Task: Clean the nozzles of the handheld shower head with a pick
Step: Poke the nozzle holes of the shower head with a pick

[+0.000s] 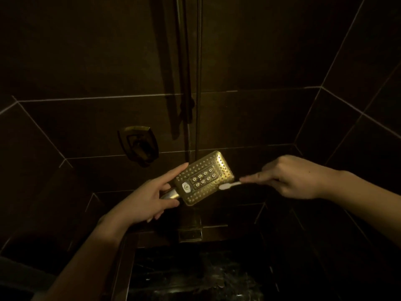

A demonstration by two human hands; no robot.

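Note:
A rectangular gold shower head (204, 178) is held face up at the middle of the view, its face covered with small nozzles and a block of larger ones beside a white button. My left hand (152, 197) grips its handle from the left, the forefinger resting along the head's upper edge. My right hand (288, 178) comes in from the right and pinches a small white pick (230, 185). The pick's pale tip touches the lower right edge of the nozzle face.
Dark tiled walls close in on the left, back and right. A vertical rail and hose (196, 83) run down the back wall. A square metal wall control (138, 145) sits left of it. Below lie a metal spout (191, 232) and a dark wet basin (195, 276).

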